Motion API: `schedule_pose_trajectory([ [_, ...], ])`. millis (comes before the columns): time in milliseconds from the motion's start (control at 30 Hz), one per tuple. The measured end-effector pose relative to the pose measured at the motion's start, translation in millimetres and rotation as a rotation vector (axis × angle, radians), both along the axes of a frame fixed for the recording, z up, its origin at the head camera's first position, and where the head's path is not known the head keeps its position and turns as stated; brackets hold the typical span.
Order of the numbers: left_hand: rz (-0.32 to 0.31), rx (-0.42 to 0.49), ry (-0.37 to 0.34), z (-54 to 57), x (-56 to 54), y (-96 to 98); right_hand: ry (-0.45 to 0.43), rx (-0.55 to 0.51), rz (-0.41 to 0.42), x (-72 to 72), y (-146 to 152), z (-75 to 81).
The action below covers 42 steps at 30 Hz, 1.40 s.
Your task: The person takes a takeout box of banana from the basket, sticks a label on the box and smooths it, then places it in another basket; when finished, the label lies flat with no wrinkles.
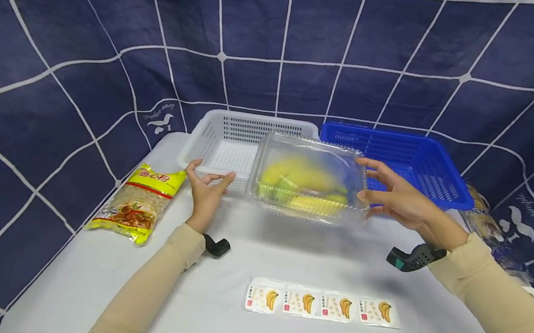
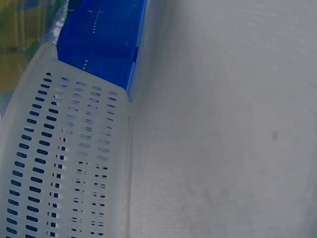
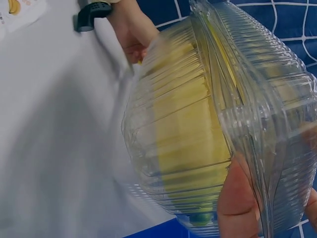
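A clear plastic clamshell box [image 1: 305,178] with yellow-green fruit inside is held in the air, tilted, in front of two baskets. My right hand [image 1: 391,196] grips its right edge, the thumb [image 3: 239,201] pressing near the seam and the other fingers on the far side. To the left, my left hand [image 1: 207,190] is at the front rim of the white basket [image 1: 225,121], thumb and fingers spread apart and nothing held between them. Seen from the left wrist, the perforated white basket wall [image 2: 64,148] is close by, and that hand is out of frame.
Beside the white basket stands a blue basket [image 1: 436,157]. A yellow bag of pasta [image 1: 138,202] lies at the left. Cards printed with bananas [image 1: 323,305] form a row at the front. More packets [image 1: 484,216] lie beyond the blue basket at right.
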<state>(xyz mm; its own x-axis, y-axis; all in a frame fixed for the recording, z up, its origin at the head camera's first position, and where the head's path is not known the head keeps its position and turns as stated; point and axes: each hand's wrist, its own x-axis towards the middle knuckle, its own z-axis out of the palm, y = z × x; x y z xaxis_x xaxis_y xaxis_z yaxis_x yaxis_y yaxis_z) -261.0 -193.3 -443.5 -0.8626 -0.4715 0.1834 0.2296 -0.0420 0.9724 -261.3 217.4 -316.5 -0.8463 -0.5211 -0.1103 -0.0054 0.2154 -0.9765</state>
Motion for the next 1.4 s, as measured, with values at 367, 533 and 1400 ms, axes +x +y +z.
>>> schedule_pose_trajectory([
  [367,0.001,0.002,0.006,2.4,1.1,1.3,0.044,-0.036,0.007,25.4,24.6,-17.8],
  [533,0.007,0.014,0.014,3.8,2.4,1.4,0.04,-0.029,0.023,33.9,37.1,-23.8],
  [1400,-0.01,0.008,-0.014,4.4,1.9,0.2,-0.018,-0.13,0.114,56.9,86.0,-84.8],
])
